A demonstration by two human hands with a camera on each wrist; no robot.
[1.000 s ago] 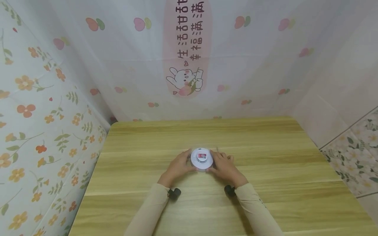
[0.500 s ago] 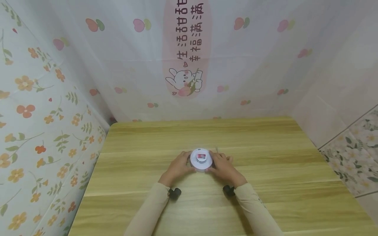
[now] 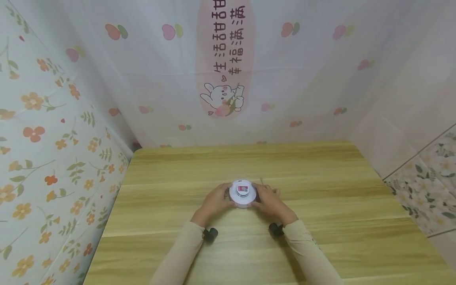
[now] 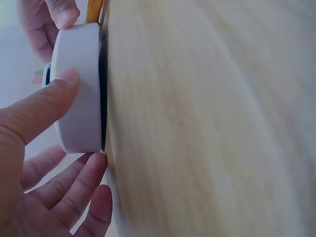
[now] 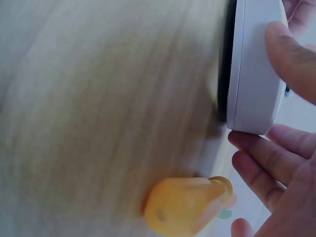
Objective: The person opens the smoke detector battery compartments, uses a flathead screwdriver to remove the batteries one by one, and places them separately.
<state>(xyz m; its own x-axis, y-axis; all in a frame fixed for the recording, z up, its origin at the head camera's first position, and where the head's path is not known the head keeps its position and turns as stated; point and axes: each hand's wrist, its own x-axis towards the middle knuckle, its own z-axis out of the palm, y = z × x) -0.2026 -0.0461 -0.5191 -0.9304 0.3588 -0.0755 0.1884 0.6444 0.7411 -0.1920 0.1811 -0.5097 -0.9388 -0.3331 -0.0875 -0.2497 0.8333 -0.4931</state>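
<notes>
A round white smoke detector (image 3: 243, 200) is held near the middle of the table, its raised centre with a red-and-white label (image 3: 243, 189) facing up. My left hand (image 3: 215, 200) grips its left side. In the left wrist view the left thumb (image 4: 57, 94) presses the white side wall and the fingers bend round the edge. From the right, my right hand (image 3: 271, 202) pinches it between thumb (image 5: 291, 54) and fingertips. The dark underside faces the tabletop; whether it touches the wood I cannot tell. An orange handle (image 5: 185, 205), like a screwdriver's, lies beside the right fingers.
The wood-grain table (image 3: 171, 166) spreads around both hands. A white patterned curtain (image 3: 156, 87) hangs behind its far edge, and a floral cloth (image 3: 64, 158) hangs on the left. A thin shaft (image 3: 261, 180) shows just beyond the right hand. Small black devices (image 3: 211, 234) sit at both wrists.
</notes>
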